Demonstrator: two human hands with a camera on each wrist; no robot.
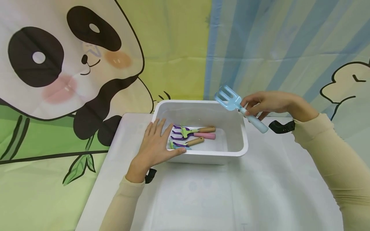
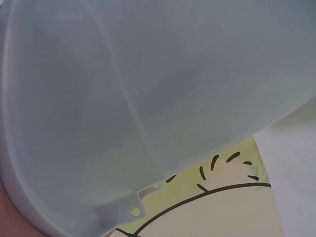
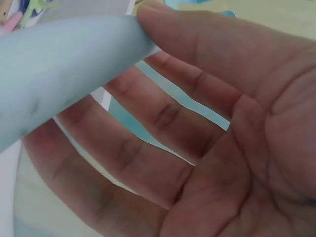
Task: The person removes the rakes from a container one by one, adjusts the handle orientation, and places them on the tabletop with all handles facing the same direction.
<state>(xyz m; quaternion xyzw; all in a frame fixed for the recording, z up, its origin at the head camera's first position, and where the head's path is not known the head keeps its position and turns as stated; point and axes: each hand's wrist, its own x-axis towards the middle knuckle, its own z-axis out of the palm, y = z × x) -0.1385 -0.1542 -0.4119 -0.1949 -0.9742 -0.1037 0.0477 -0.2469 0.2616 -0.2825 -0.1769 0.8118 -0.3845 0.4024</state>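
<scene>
My right hand (image 1: pixel 268 102) pinches a light blue toy garden fork (image 1: pixel 256 124) near the neck, between thumb and fingers. The fork is tilted above the right end of a white plastic bin (image 1: pixel 208 153), tines up and to the left. Its pale blue handle (image 3: pixel 64 64) crosses the right wrist view, with the fingers beneath it. My left hand (image 1: pixel 157 144) rests on the bin's near left corner, fingers spread, thumb along the front rim. Inside the bin lie a green tool with a wooden handle (image 1: pixel 206 129), a purple rake with a pink handle (image 1: pixel 204 136) and another wooden-handled tool (image 1: pixel 197 141), partly overlapping.
The bin stands on a white-covered table (image 1: pixel 199 199), near its back edge. Behind hangs a cloth printed with a panda (image 1: pixel 86 64) and blue stripes. A black wrist device (image 1: pixel 281 127) sits at the right cuff, another (image 1: pixel 150 175) at the left.
</scene>
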